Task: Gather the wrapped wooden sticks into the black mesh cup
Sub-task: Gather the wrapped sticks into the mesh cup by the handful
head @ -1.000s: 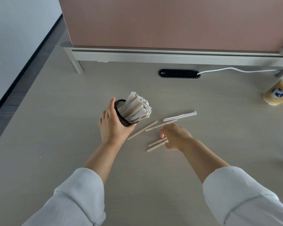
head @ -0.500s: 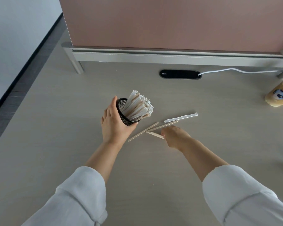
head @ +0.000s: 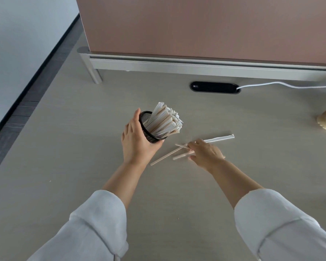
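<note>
I am tilting the black mesh cup [head: 148,129] toward the right of the frame with my left hand [head: 137,142], whose fingers are wrapped closed around its wall, just left of centre. The cup is already packed with a fanned bundle of wrapped sticks [head: 165,120], their paper ends sticking well out of the rim.

A few loose sticks [head: 165,157] are lying on the table [head: 177,185] just right of the cup, crossing one another, with one longer white-wrapped stick [head: 220,138] reaching toward the right. I judge them very light, thin and stiff, with smooth paper sleeves that are likely to slide on the table, so I am reckoning on pinching them near their right ends, where they are bunching together, rather than at the far tips.

My right hand [head: 205,153] is lying low over those sticks at centre right, fingers [head: 191,147] partly curled and touching them; at least one stick seems to be passing between the fingertips, though I cannot tell for sure whether it is properly gripped or only being raked along.

With the cup this full, I am expecting new sticks to need sliding in at the open gap on the upper left side of the rim
</note>
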